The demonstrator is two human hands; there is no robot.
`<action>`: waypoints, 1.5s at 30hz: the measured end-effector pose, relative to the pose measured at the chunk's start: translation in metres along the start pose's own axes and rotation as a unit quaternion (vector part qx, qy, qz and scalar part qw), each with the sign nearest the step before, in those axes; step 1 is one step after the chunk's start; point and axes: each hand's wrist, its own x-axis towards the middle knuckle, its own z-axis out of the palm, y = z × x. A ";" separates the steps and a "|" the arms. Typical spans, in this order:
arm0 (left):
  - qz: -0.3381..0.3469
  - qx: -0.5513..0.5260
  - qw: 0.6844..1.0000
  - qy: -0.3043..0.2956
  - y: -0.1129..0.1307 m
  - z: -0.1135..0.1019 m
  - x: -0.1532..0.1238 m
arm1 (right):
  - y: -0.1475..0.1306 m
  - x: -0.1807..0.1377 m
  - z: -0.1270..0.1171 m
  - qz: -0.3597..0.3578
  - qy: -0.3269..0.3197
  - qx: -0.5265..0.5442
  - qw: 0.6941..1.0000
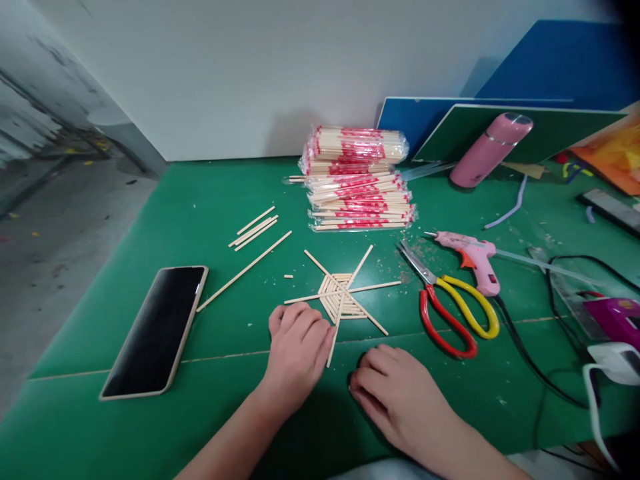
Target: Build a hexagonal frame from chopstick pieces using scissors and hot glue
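Observation:
A web-shaped piece of wooden sticks [350, 308] lies flat on the green table, with long sticks crossing at its middle and shorter ones laid in rows between them. My left hand [300, 340] rests at its lower left, fingers curled and bunched, the thumb side against the lower long stick. What those fingers hold, if anything, is hidden. To the right and nearer me, my right hand [395, 393] lies on the table with its fingers curled in. Nothing I can name shows inside it. A small cut piece of stick [289, 276] lies left of the web.
Loose sticks [255, 232] and a phone [155, 333] lie left. Bagged chopsticks [357, 180] are stacked behind. Scissors [445, 297], a pink glue gun [473, 259] with a trailing cord, and a pink bottle [490, 150] are right. Boards [520, 133] lean at the back.

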 end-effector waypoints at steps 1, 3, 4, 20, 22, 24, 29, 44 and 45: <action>0.000 -0.002 1.000 0.004 0.000 0.000 0.000 | 0.000 0.000 0.002 0.002 0.001 -0.002 1.000; 0.001 -0.006 1.000 0.010 0.001 0.001 0.001 | 0.001 0.002 0.002 0.006 0.007 0.012 1.000; 0.002 -0.008 1.000 0.012 0.001 0.002 0.001 | 0.002 0.004 0.000 0.008 0.017 0.023 1.000; 0.000 -0.012 0.995 -0.094 -0.002 0.000 -0.003 | 0.024 0.055 -0.009 0.056 0.150 0.029 0.987; 0.000 -0.011 0.995 -0.102 -0.002 0.000 -0.002 | 0.025 0.054 -0.008 0.058 0.144 0.031 0.987; -0.001 -0.013 0.994 -0.106 -0.002 0.000 -0.002 | 0.026 0.054 -0.007 0.061 0.138 0.035 0.988; 0.000 -0.011 0.995 -0.100 -0.003 0.001 -0.003 | 0.025 0.055 -0.007 0.057 0.144 0.061 0.986; 0.028 0.022 0.995 -0.092 -0.001 0.004 -0.001 | 0.050 0.017 -0.017 0.202 0.432 0.063 0.877; 0.028 0.031 0.994 -0.100 -0.001 0.004 0.000 | 0.051 0.017 -0.015 0.207 0.424 0.073 0.879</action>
